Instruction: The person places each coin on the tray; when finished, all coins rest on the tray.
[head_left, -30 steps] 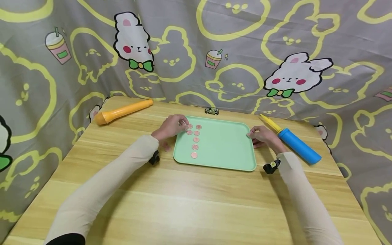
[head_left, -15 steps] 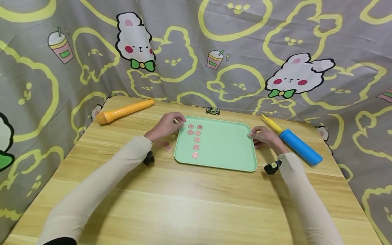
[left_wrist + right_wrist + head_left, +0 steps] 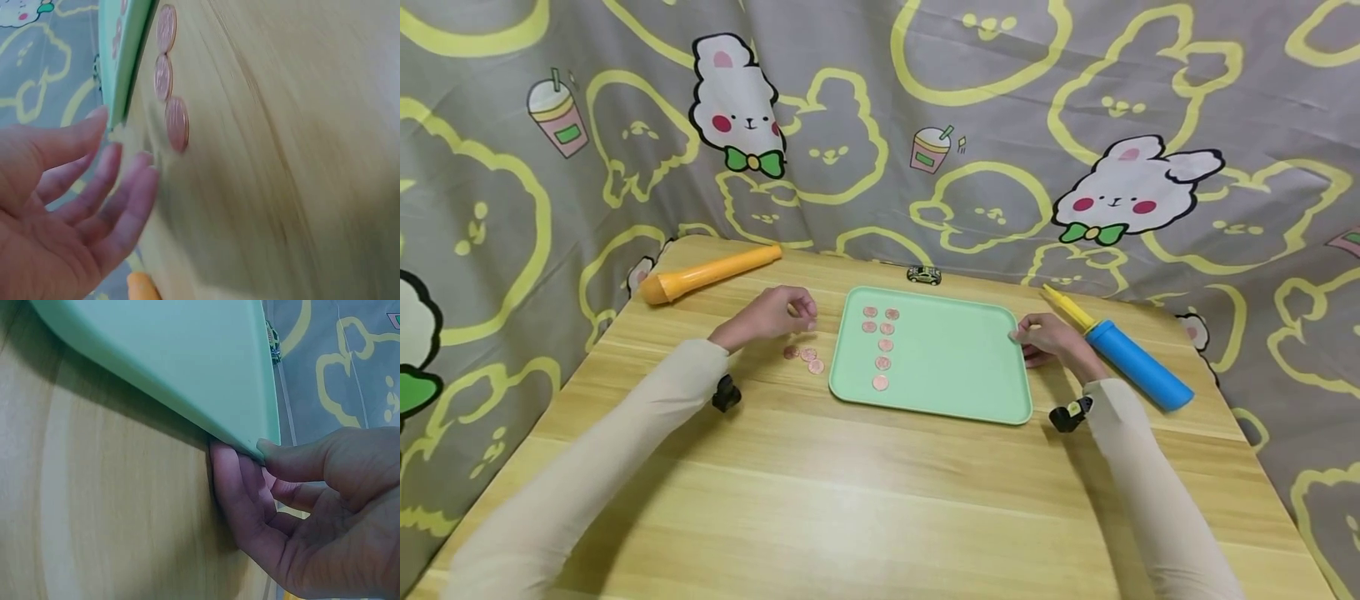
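Tabletop (image 3: pixel 850 500) in wood; on it, green tray (image 3: pixel 958 358), pinched at its right rim by right hand (image 3: pixel 1043 336); left hand (image 3: pixel 772 312), fingers loosely parted, near three coins (image 3: pixel 808 355) left of tray; inside, seven more coins (image 3: pixel 886 345), faces too blurred to read.

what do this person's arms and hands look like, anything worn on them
Long, plain cream fabric sleeves on both sides. A small, blocky black device sits at each wrist, the right one showing a pale patch. The left grip and right grip are bare, ungloved hands.
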The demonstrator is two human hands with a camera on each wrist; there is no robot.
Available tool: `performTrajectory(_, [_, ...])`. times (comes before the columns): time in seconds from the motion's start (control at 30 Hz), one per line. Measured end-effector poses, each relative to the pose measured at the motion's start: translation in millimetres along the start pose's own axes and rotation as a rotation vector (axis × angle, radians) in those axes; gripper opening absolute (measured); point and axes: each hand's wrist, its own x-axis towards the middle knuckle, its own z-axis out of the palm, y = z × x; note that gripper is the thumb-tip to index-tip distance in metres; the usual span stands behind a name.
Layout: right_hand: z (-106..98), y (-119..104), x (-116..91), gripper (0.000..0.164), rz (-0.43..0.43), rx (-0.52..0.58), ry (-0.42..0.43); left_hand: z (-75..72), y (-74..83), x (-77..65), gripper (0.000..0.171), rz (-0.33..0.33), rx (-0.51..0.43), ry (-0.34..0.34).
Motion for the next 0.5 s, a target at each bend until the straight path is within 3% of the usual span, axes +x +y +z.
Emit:
performTrajectory(0.23, [-4.5, 1.1, 1.3, 0.021, 0.001, -0.012, -0.005, -14.0, -5.1, -16.6, 0.027, -0.078, 0.129, -0.179])
performTrajectory(0.37, [-4.1, 1.5, 3.5, 0.022, -0.005, 0.002, -0.022, -13.7, -10.4, -23.1, 0.025, -0.073, 0.107, -0.169])
performTrajectory(0.5, [-3.5, 1.3, 3.6, 0.023, -0.013, 0.014, -0.033, -12.6, -14.5, -27.7, 0.022, -0.021, 0.097, -0.149])
